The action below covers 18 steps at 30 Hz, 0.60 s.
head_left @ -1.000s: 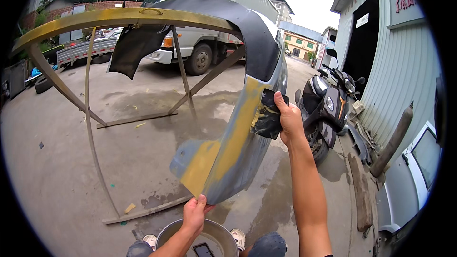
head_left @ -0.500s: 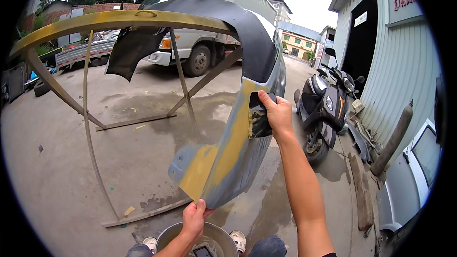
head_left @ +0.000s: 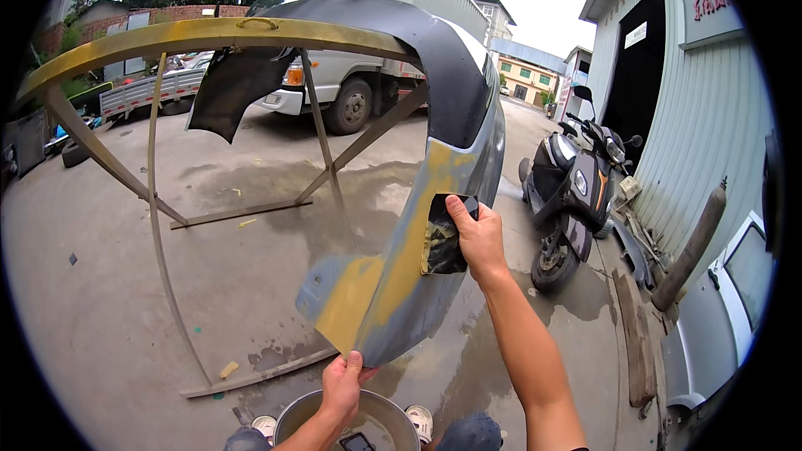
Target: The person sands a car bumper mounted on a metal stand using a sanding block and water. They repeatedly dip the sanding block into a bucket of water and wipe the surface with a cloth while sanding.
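Note:
A car bumper [head_left: 409, 317], grey and black with smoothed yellow filler patches, hangs over a metal stand [head_left: 175, 38], its end bending down toward me. My right hand [head_left: 482, 238] presses a black sheet of sandpaper [head_left: 441, 242] flat against the filler, thumb on top and the other fingers mostly hidden behind it. At the bumper's lower corner, my left hand [head_left: 341, 380] pinches the edge between thumb and fingers. Below it, between my feet, stands a round metal basin [head_left: 405, 422] with water and a dark rectangular item [head_left: 357, 443] in it.
The stand's thin legs and floor bars [head_left: 242, 214] spread across the wet concrete at left. A scooter [head_left: 572, 192] is parked to the right, near a wooden beam [head_left: 635, 338], a gas cylinder [head_left: 689, 246] and a silver car door [head_left: 710, 334]. A box truck [head_left: 355, 75] stands behind.
My right hand has slid the sandpaper down along the bumper's filler, slightly toward the left. My left hand stays at the lower corner.

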Each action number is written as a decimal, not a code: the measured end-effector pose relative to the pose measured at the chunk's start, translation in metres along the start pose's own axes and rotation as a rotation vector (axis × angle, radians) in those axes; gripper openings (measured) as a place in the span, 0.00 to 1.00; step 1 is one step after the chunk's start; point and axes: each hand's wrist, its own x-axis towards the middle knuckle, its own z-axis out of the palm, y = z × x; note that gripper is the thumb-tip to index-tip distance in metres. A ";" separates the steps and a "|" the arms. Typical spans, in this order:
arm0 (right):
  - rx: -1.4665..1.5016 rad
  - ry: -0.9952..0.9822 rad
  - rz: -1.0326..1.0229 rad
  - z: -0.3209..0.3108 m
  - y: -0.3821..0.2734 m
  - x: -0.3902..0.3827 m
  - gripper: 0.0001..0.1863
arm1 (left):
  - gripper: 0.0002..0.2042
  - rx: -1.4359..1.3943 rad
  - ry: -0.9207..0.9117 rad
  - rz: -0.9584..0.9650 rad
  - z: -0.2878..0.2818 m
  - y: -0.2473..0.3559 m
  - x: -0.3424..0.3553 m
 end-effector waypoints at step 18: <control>-0.439 0.114 -0.284 -0.001 -0.038 0.006 0.30 | 0.19 -0.040 -0.028 0.004 -0.010 -0.003 0.003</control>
